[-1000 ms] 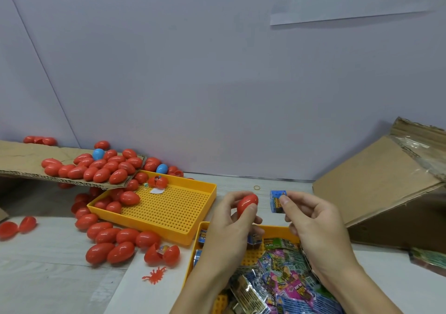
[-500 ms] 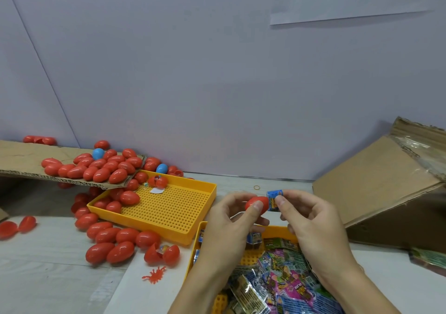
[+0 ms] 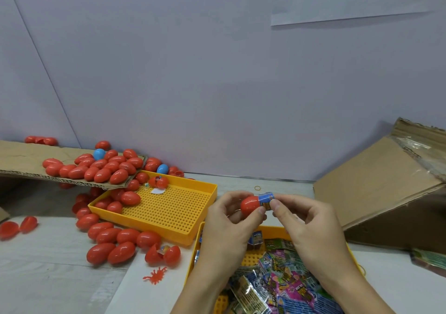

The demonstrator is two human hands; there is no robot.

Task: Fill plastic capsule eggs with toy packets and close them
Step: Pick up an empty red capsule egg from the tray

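The person's left hand (image 3: 226, 219) is gripping a red egg half (image 3: 251, 205) between thumb and fingers, holding it up over the gap between the two yellow trays. The right hand (image 3: 306, 222) is pinching a small blue toy packet (image 3: 266, 200) with thumb and forefinger, and the packet is sitting right at the open mouth of the egg half, touching it and partly tucked in; how deep it is going I cannot tell.

Below the wrists, a near yellow tray (image 3: 272, 229) is holding a heap of colourful toy packets (image 3: 287, 284), purple, green and blue ones overlapping. To the left, a second perforated yellow tray (image 3: 169, 212) is lying at an angle, with a few closed red eggs (image 3: 130, 198) gathering in its far corner and an opened red egg (image 3: 158, 182) beside a small white slip.

More closed red eggs (image 3: 113, 241) are crowding on the table just in front of that tray, and one open red capsule (image 3: 163, 255) is lying with something clear inside. A small red plastic bug (image 3: 155, 275) is resting on the white sheet near it. Further back, a cardboard sheet (image 3: 21, 161) is carrying another pile of red eggs (image 3: 96, 166) with a blue egg (image 3: 99, 154) among them, and a second blue egg (image 3: 162, 168) is sitting by the wall.

On the right, a tilted cardboard box (image 3: 376, 183) is leaning against the wall, and a rubber band (image 3: 257, 188) is lying on the table behind the hands
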